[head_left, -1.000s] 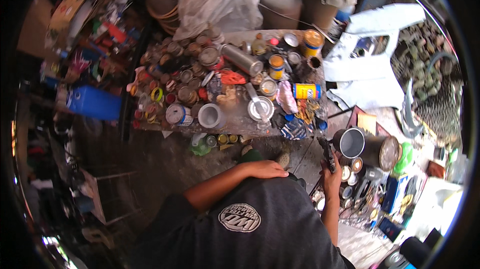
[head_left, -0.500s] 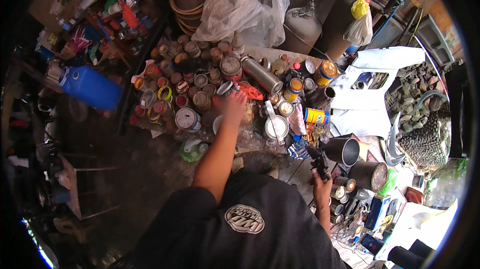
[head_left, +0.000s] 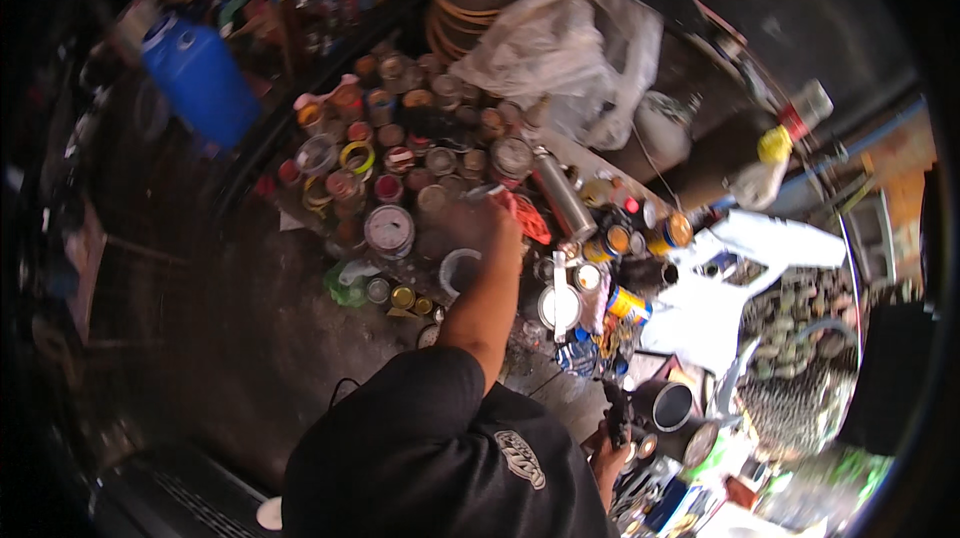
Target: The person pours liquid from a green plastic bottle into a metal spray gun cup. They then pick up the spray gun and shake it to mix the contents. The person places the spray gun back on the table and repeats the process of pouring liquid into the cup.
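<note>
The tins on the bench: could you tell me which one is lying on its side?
The long silver can, right of the left hand; the others stand upright.

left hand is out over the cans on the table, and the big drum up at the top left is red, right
Not quite. The left hand is out over the cans on the table, but the drum at the top left is blue, not red, as the head view shows.
</note>
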Motion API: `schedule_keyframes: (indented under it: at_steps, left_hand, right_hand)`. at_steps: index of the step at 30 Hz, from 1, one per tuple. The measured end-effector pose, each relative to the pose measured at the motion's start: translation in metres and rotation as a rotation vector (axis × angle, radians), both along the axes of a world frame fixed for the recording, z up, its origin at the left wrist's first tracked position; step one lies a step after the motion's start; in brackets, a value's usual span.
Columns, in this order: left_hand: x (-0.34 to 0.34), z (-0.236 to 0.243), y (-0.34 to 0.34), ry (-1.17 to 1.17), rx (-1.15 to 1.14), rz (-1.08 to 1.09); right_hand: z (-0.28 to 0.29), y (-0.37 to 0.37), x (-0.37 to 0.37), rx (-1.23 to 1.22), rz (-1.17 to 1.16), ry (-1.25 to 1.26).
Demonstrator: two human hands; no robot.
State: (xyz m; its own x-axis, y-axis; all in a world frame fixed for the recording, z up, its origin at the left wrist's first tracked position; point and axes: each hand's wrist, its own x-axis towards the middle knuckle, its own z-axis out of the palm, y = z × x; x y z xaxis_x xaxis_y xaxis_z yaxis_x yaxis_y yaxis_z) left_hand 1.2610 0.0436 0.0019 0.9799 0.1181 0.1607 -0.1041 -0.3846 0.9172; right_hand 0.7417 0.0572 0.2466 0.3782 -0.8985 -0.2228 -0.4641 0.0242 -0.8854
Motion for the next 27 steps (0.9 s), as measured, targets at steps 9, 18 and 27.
schedule_keyframes:
  at_steps: [9, 18, 27]
  left_hand:
    - [-0.007, 0.094, 0.04, 0.122, 0.452, -0.05]
    - [0.013, 0.135, 0.025, 0.674, -1.333, 0.337]
    - [-0.04, 0.202, 0.142, 0.445, -0.757, -0.294]
  right_hand:
    - [0.008, -0.014, 0.025, 0.032, 0.125, 0.032]
    - [0.012, -0.016, 0.052, 0.037, 0.195, -0.008]
    - [0.007, -0.014, 0.047, 0.025, 0.225, 0.04]
